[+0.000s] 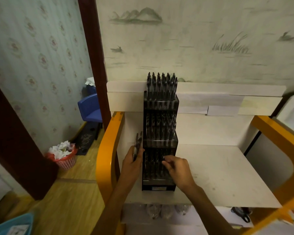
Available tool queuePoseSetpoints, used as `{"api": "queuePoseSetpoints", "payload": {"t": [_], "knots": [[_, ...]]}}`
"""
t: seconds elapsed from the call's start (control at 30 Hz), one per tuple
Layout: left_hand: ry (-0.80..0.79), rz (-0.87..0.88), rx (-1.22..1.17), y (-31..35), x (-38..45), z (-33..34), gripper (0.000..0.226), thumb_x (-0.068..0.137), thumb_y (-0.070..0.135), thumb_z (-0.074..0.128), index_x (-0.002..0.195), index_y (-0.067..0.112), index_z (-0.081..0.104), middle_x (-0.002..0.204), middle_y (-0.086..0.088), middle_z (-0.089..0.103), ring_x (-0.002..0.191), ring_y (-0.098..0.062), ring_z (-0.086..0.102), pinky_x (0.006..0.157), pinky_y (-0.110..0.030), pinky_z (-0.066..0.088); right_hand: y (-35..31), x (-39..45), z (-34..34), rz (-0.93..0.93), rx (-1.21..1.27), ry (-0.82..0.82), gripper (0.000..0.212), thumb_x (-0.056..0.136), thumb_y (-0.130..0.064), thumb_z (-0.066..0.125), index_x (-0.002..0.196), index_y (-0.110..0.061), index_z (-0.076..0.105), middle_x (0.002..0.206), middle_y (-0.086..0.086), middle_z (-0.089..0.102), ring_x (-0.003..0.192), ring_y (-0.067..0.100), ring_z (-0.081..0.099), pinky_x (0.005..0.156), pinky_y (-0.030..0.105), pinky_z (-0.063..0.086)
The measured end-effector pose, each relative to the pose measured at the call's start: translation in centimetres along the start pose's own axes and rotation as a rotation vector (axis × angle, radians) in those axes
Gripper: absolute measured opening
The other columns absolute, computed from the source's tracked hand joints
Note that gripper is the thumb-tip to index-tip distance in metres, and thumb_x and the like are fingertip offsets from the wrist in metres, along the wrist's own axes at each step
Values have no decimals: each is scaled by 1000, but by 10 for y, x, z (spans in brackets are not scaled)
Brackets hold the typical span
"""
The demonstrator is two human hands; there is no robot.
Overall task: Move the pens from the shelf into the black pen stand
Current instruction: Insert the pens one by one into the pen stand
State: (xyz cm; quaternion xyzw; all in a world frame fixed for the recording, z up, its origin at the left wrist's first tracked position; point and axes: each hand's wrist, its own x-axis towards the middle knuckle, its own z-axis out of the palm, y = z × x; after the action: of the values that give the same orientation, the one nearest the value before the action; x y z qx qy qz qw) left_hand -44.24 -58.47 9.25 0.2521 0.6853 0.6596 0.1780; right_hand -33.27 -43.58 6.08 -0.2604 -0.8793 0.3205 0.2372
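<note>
Tall black three-tier plastic pen stand (160, 143) stood upright on the white shelf board (219, 175), near its left end. Far tier packed with dark pens (161, 85), long axes vertical; middle tier also loaded; near tier partly filled, exact count not discernible.

Left hand (133, 159) positioned just left of the stand, touching its side wall, fingers curled round a small bundle of dark pens (138, 141). Bundle axis near vertical, tilted slightly away, upper ends projecting above the fist beside the middle tier.

Right hand (176, 167) poised over the near tier, wrist entering from the near right, palm down. Thumb and forefinger pinched on one dark pen (163, 157) at its upper end, tip directed down into the near-tier slots. Pen judged to be at the insertion stage; seating depth not discernible.

Open slots lay directly below the right-hand grip, so a straight downward push judged sufficient. Right hand nearer the slots; left hand served as supply.
</note>
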Motion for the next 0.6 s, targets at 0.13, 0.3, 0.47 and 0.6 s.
{"api": "queuePoseSetpoints", "payload": {"t": [0.13, 0.3, 0.47, 0.6], "knots": [[-16, -71, -36, 0, -3, 3, 14, 104, 25, 45, 93, 22, 53, 64, 8, 49, 47, 0, 46, 45, -14, 36, 9, -5, 10, 28, -51, -73, 12, 96, -21, 62, 99, -15, 73, 87, -4, 67, 74, 4, 56, 61, 0, 36], [-51, -61, -34, -5, -3, 6, 19, 103, 28, 47, 105, 14, 60, 61, 9, 50, 47, 1, 45, 45, -13, 36, 9, -3, 10, 36, -69, -94, 14, 95, -23, 63, 100, -15, 74, 93, 2, 73, 78, 9, 62, 62, 0, 37], [-44, -57, -13, -6, -1, 8, 20, 100, 33, 52, 104, 21, 67, 65, 11, 57, 52, 1, 49, 45, -15, 37, 2, 0, -2, 5, -64, -46, 20, 91, -19, 69, 109, -12, 74, 103, 4, 74, 93, 15, 68, 77, 3, 39], [-58, -33, -25, -4, 0, 11, 16, 97, 31, 58, 101, 20, 69, 65, 7, 61, 53, -2, 50, 46, -17, 38, -19, 2, -19, -37, 69, 84, 19, 90, -21, 71, 106, -13, 75, 93, -6, 74, 79, -5, 63, 74, -4, 37]]}}
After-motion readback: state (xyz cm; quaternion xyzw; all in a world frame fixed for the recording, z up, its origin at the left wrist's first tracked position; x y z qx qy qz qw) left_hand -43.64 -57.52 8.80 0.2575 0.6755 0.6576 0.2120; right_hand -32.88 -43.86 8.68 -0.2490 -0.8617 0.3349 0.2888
